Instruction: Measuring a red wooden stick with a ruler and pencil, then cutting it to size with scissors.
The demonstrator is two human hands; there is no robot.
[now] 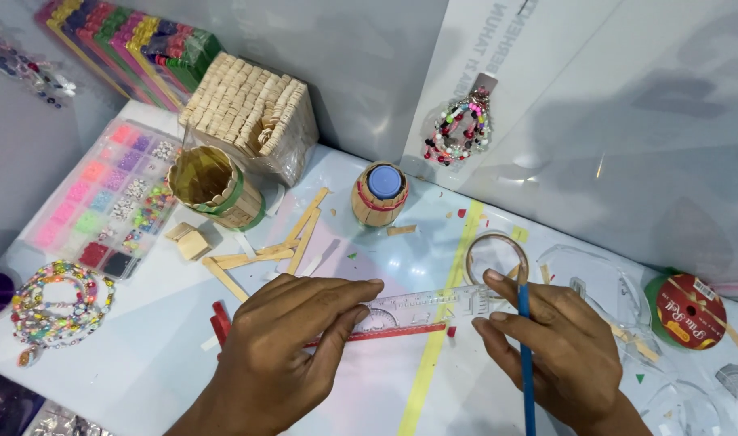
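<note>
A white table fills the view, with a pale wall panel behind it. At the far left corner a clear-wrapped block of stacked wooden sticks stands beside a row of coloured stick bundles. A flat clear bead organiser, its compartments pink, green and dark, lies along the left edge. Near it sits a round cup of wooden sticks banded in green, and further right a small barrel of sticks with a blue cap. At the right edge rests a round red ribbon spool with a green rim; its label is a red disc.

The left hand presses flat, fingers together, on a clear plastic ruler. The ruler lies near the table's front, its long axis running left to right, tilted slightly upward toward the right, crossing a yellow tape strip. The right hand steadies the ruler's right end while pinching a blue pencil, which points away from the person.
</note>
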